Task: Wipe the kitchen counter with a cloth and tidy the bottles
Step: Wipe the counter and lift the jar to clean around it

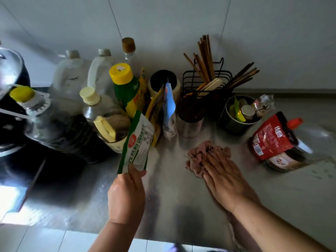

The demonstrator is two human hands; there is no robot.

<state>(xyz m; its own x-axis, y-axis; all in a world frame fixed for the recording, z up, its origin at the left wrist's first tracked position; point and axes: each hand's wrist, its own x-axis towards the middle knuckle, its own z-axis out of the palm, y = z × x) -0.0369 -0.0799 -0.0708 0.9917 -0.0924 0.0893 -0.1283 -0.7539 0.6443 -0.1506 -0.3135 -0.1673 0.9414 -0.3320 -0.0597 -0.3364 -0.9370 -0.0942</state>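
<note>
A green seasoning packet (pixel 138 144) is pinched in the left hand (pixel 127 193) grip while a pink cloth (pixel 203 157) is pressed flat-palmed on the counter (pixel 181 206) by the right hand (pixel 227 180); wiping the cleared patch is judged next.

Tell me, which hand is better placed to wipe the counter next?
The right hand: it lies flat on the pink cloth on the counter. The left hand is busy holding a green packet in the air.
</note>
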